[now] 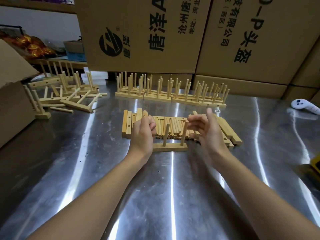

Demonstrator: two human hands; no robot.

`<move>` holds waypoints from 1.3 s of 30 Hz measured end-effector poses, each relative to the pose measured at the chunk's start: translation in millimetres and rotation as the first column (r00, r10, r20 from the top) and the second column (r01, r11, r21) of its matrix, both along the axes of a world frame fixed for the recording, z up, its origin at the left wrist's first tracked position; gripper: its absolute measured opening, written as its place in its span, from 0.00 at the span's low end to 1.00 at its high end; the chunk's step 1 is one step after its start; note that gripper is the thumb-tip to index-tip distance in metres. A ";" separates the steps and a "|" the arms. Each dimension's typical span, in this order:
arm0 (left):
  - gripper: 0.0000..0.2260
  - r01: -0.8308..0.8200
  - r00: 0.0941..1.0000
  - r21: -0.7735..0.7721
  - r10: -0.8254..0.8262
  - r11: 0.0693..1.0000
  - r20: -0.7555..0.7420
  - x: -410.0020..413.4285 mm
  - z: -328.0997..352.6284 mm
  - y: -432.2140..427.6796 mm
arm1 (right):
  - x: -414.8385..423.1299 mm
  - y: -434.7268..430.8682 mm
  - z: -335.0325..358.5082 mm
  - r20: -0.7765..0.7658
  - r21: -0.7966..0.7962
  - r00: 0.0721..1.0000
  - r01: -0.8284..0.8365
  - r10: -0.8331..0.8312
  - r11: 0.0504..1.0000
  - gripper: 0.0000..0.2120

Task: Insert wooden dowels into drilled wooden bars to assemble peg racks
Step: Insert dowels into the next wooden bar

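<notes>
Bar (173, 147) lies flat on the tabletop (173, 187), close in front of you. Two dowels stand in it: one mid-bar (166, 135), one near the right end (185, 130). Both lean slightly rather than standing true. The left end of the bar is hidden under your left hand (142, 135), so its hole can't be checked.

Risks, as judged:
- Leaning pegs are probably not fully seated. A knock from either hand could tip them out or pull the bar askew.
- The steel tabletop looks slick and nothing visibly pins the bar. Pushing a dowel down off-axis would likely skate the bar into the loose dowels (170, 127) just behind it and set that pile rolling.
- Your right hand (206, 130) is just beside the right peg, and a sideways brush there would lever it in its hole.
- Forcing a dowel in at an angle may jam it or split the bar at the hole.

Hand pose:
- Left: wrist low over the bar's left end, fingers curled into a loose fist. No dowel shows in it, but the palm side is hidden.
- Right: fingers spread and pointing left toward the pegs, blurred, holding nothing, above the spare bars on that side.
</notes>
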State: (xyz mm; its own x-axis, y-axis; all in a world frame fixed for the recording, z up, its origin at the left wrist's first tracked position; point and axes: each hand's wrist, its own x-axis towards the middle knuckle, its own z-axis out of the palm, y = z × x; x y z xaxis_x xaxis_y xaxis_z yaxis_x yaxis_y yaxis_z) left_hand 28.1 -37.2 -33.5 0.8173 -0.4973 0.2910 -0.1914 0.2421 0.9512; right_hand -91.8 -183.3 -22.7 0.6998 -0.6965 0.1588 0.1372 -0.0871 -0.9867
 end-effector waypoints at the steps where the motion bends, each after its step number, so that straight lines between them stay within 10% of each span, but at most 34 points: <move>1: 0.11 0.006 1.000 -0.002 -0.006 1.000 -0.005 1.2 -0.5 0.1 | -5.3 -3.5 0.1 -0.020 -0.067 1.000 -0.003 0.002 0.998 0.28; 9: 0.11 0.006 0.999 -0.024 -0.007 1.000 -0.035 3.6 -1.9 -1.3 | -22.0 5.5 -30.6 -0.209 -0.629 0.977 -0.102 -0.041 0.771 0.03; 39: 0.13 -0.040 0.996 0.110 0.031 0.993 0.082 3.0 -2.9 2.5 | -31.5 0.5 -23.4 -0.262 -0.648 0.965 -0.191 0.020 0.738 0.04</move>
State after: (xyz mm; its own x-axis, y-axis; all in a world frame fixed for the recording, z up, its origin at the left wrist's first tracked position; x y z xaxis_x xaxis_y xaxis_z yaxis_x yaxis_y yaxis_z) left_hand 31.1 -34.7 -36.3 0.8112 -0.5015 0.3008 -0.2746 0.1275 0.9531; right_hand -123.2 -182.8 -46.1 0.8371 -0.3926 0.3810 -0.0292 -0.7276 -0.6854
